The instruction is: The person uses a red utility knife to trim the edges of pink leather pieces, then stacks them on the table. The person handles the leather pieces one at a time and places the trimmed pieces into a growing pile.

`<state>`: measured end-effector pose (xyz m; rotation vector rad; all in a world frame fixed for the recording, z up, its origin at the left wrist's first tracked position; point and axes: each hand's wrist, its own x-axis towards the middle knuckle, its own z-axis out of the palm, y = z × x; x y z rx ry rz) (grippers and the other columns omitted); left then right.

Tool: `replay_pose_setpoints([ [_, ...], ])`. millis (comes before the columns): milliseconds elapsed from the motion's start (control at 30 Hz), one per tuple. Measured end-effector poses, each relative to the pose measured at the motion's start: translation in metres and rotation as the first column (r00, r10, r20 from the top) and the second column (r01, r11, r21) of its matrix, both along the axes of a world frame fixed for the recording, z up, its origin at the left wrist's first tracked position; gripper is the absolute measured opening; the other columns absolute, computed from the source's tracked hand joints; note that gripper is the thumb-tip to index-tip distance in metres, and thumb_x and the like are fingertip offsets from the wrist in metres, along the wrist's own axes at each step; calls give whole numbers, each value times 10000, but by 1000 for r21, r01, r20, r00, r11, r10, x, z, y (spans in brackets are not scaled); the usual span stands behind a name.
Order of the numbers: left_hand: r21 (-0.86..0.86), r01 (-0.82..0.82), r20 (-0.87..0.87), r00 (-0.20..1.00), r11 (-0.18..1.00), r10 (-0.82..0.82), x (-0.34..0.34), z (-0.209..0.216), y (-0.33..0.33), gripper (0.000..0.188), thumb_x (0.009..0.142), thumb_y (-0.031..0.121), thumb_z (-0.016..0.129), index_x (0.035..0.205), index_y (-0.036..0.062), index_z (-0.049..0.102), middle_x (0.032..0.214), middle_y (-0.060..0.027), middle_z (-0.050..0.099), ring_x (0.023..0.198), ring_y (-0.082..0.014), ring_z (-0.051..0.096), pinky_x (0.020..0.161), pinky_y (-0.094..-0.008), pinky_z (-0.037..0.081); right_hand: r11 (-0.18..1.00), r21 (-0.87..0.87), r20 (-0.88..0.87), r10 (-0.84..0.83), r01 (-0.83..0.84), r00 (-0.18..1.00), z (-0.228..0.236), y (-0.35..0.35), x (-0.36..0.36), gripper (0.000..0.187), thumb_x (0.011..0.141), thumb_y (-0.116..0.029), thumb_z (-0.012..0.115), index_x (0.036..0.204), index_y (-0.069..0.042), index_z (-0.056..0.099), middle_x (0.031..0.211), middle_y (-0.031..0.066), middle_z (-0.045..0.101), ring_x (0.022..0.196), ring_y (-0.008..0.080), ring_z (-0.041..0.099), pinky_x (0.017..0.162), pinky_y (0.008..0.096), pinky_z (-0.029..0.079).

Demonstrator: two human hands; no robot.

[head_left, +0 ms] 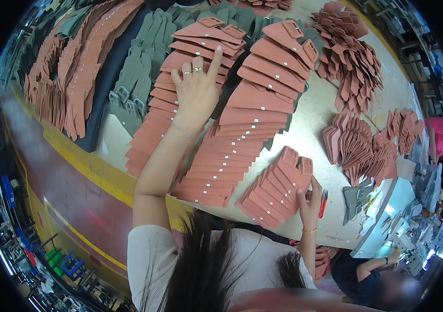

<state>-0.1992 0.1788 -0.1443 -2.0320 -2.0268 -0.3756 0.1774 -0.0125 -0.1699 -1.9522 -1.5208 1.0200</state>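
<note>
My left hand (198,96) lies with fingers spread on a long overlapping row of reddish-brown flat pieces (167,96), which look like leather parts. Their far ends carry same-coloured buckles, and small white labels dot them. A second such row (255,99) runs alongside to the right. Nearer to me, a small fan of the same buckled pieces (276,190) rests on the table, and my right hand (311,203) grips its right edge, thumb on top. The undersides of those fingers are hidden. A red pen-like tool (323,204) lies just right of that hand.
Grey-green straps with metal buckles (133,86) lie left of the rows. Further left are more reddish-brown stacks (83,67). Piles of reddish-brown pieces (349,57) cover the table's right side. A person in dark clothing (357,273) sits by a sewing machine (406,236) at lower right.
</note>
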Motion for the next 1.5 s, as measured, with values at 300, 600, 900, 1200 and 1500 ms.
replay_pose_setpoints([
  [300, 0, 9, 14, 1000, 1000, -9, 0, -1, -1, 858, 695, 12, 623, 1491, 207, 369, 1120, -113, 499, 977, -279, 448, 875, -483, 306, 1000, -12, 1, 1, -1, 1000, 3, 2, -1, 619, 901, -256, 684, 1406, -3, 432, 1333, 118, 468, 861, 148, 541, 725, 252, 487],
  [600, 6, -4, -6, 1000, 1000, 4, 1, -5, -7, 869, 702, 39, 636, 1502, 221, 349, 1175, -130, 494, 1061, -303, 449, 918, -505, 314, 1000, -25, -40, -9, 8, 999, 4, 1, -2, 597, 904, -216, 675, 1410, -14, 431, 1356, 119, 445, 925, 165, 551, 768, 263, 487],
  [900, 45, 3, 0, 1000, 999, -3, 0, -11, -12, 802, 743, 34, 599, 1489, 230, 379, 1249, -143, 470, 1109, -325, 442, 951, -516, 332, 998, -31, -99, -61, 58, 993, 2, 0, -2, 605, 890, -180, 679, 1415, -18, 425, 1368, 128, 437, 1013, 178, 545, 813, 274, 483],
  [1200, 102, 35, 41, 998, 994, -40, 0, -31, -26, 736, 762, 73, 618, 1458, 207, 419, 1381, -144, 405, 1206, -355, 379, 1049, -555, 282, 985, 133, -76, -102, 112, 992, 0, -1, -7, 494, 857, -150, 701, 1291, -5, 514, 1329, 156, 468, 1045, 237, 561, 869, 334, 492],
  [1500, 60, 70, 105, 991, 996, -77, 1, -41, -42, 655, 858, 189, 613, 1475, 217, 393, 1548, -158, 265, 1404, -395, 257, 1116, -602, 201, 971, 226, 7, -84, 80, 996, 10, 7, -3, 203, 849, -119, 698, 999, -8, 620, 1030, 97, 574, 882, 206, 567, 739, 304, 471],
])
